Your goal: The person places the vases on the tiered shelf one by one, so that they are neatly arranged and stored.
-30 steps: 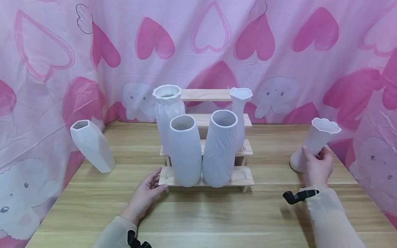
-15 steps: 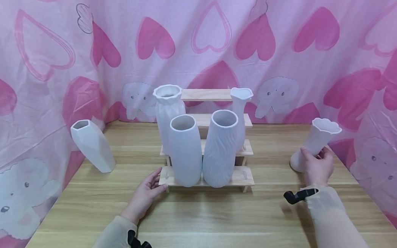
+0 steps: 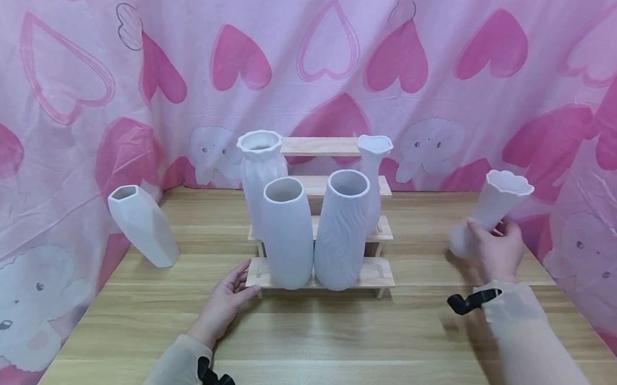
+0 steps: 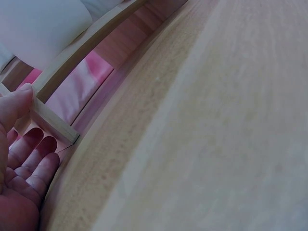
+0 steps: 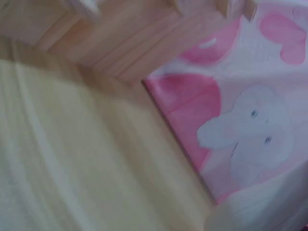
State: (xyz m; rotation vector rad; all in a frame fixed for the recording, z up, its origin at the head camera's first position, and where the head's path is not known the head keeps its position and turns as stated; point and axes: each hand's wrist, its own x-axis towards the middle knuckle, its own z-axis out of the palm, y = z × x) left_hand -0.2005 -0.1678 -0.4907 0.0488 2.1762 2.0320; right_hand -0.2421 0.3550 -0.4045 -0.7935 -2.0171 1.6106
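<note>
My right hand point(image 3: 500, 254) grips a white vase with a scalloped rim point(image 3: 500, 201) around its middle, at the table's right side. The vase tilts to the right, its base just above the tabletop. At centre stands a tiered wooden plant stand point(image 3: 379, 272). My left hand point(image 3: 222, 306) holds the left end of its lowest step. The left wrist view shows the thumb point(image 4: 18, 103) against the step's end and the other fingers curled below. On the lowest step stand a smooth white vase point(image 3: 289, 241) and a wavy-ribbed white vase point(image 3: 343, 237).
On the step behind are a pleated white vase point(image 3: 259, 166) and a slim flared vase point(image 3: 373, 177). An angular white vase point(image 3: 146, 229) stands at the left on the wooden table point(image 3: 318, 345). A pink heart-print curtain point(image 3: 300, 51) encloses the back and sides.
My right hand has raised the scalloped vase slightly off the table and moved a little up and right. My left hand and the stand have stayed put.
</note>
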